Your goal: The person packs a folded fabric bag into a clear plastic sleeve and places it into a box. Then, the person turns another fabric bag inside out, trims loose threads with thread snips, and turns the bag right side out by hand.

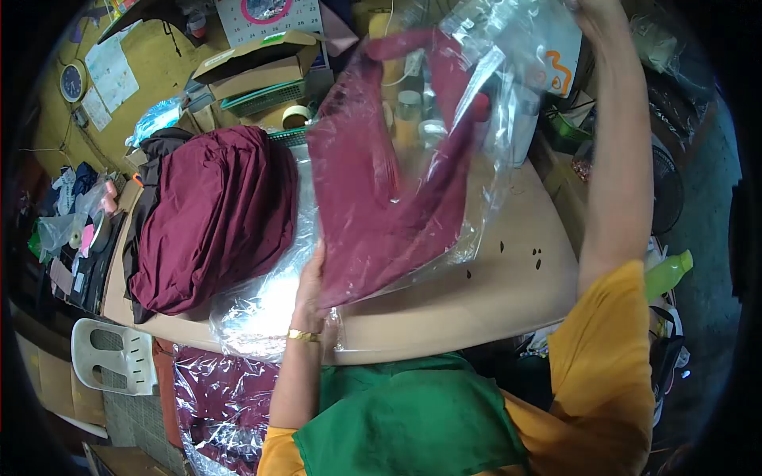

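A maroon garment (381,230) inside a clear plastic bag (484,214) hangs tilted above the table. My left hand (312,282) is closed on the lower left edge of the bagged garment, with a gold band at the wrist. Up at the top right, my right hand (595,12) holds the upper end of the bag; its fingers are partly cut off by the frame's edge. To the left, a pile of maroon cloth (214,214) lies on the table, beside flat clear plastic (262,305).
The beige table (444,325) bears open cardboard boxes (262,75), tape and jars at the back. A white plastic chair (115,357) is at left. More bagged maroon cloth (222,397) lies below the table edge. A fan (663,186) and green bottle (668,274) are at right.
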`<state>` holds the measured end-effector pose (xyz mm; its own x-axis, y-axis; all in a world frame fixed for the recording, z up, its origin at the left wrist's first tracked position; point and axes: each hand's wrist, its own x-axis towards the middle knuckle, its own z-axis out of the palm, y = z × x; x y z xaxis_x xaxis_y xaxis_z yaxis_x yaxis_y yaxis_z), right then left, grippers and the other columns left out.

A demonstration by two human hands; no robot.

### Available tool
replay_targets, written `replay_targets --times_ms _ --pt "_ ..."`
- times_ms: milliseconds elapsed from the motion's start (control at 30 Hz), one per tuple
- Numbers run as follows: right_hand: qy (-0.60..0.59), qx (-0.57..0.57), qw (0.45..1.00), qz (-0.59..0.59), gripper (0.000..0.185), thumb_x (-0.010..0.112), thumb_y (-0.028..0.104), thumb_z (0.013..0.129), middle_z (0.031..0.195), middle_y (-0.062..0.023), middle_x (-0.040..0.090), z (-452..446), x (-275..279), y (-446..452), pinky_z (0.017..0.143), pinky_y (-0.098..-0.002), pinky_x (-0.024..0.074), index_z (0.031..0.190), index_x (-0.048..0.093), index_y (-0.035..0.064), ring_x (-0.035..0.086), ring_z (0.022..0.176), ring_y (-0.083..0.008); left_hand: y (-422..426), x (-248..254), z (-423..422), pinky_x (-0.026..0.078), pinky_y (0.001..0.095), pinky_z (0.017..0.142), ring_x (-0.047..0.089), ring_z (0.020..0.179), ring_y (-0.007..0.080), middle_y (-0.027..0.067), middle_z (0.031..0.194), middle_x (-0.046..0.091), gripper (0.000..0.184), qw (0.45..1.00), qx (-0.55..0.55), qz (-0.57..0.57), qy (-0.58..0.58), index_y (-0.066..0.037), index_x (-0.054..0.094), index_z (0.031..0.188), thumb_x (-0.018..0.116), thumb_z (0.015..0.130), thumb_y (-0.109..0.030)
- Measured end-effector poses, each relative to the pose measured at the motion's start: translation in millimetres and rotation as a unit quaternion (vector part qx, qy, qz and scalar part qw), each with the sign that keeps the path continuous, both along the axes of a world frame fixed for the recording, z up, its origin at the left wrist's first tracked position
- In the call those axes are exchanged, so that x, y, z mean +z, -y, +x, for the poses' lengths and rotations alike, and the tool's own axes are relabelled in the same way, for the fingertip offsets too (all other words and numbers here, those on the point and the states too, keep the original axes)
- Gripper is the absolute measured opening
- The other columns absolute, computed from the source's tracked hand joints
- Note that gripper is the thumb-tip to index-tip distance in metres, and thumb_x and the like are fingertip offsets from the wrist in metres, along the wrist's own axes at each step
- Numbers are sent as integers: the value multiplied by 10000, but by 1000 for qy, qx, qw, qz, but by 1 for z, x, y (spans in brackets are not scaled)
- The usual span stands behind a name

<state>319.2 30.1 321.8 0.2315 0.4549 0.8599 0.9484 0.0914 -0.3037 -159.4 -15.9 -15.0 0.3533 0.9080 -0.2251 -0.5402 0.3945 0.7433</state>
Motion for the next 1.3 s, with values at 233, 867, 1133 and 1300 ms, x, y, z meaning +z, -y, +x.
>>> replay_targets --times_ms 233,867,1133,1300 --pt "-81 -38 962 -258 268 424 198 986 962 -289 597 38 -312 90 808 -479 440 930 551 -31 569 953 -454 23 17 -76 507 365 626 632 666 290 121 825 669 532 632 112 288 -711 13 476 1292 704 880 -235" --pt "-408 90 872 -254 179 602 91 923 827 -28 588 6 -361 127 618 -271 435 1076 516 60 551 696 -103 -85 -19 27 118 630 1138 178 1458 388 155 1577 238 767 481 -52 368 -794 -140 340 1497 427 916 -632" --pt "-308 402 799 -324 137 654 125 916 754 1 619 -117 -222 94 533 -214 417 894 669 -9 540 617 -48 1 110 151 271 469 1125 520 1188 301 154 1261 564 594 637 0 660 -399 -68 512 1334 754 810 -206" --pt "-313 379 780 -386 101 676 47 858 790 -55 665 -74 -196 87 567 -241 490 906 698 -39 610 639 -83 -59 139 104 486 293 747 617 843 140 65 933 683 72 722 -47 602 -339 2 688 891 668 874 -65"
